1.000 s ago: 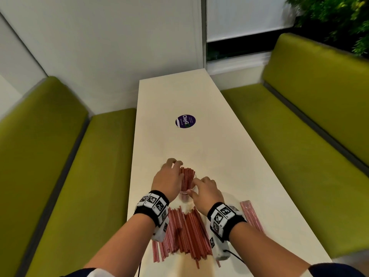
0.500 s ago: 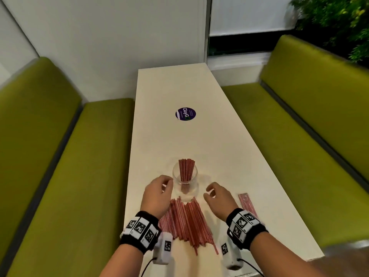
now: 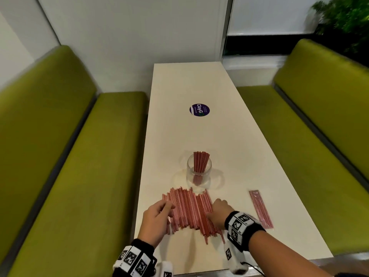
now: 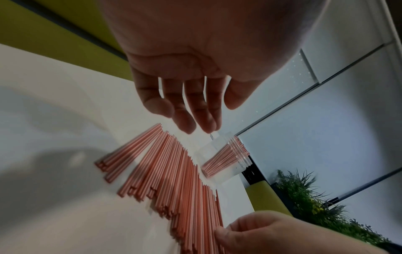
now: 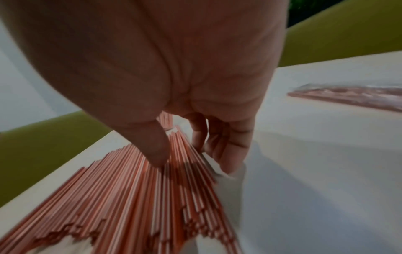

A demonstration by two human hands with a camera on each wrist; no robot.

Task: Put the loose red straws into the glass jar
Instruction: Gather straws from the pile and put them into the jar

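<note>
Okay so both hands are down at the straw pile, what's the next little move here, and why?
Probably close the right hand around a small bunch at the pile's right edge. Its thumb already lies on the loose red straws, fingers at the edge, nothing gripped yet. The left hand hovers open at the left edge. The glass jar just beyond has room.

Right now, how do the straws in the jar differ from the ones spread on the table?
The straws in the jar stand upright in a tight bunch; the loose straws lie flat, fanned out. The jar's bunch looks smaller than the loose spread. No hand touches the jar's bunch; the right hand touches the loose ones. Both are thin and red.
</note>
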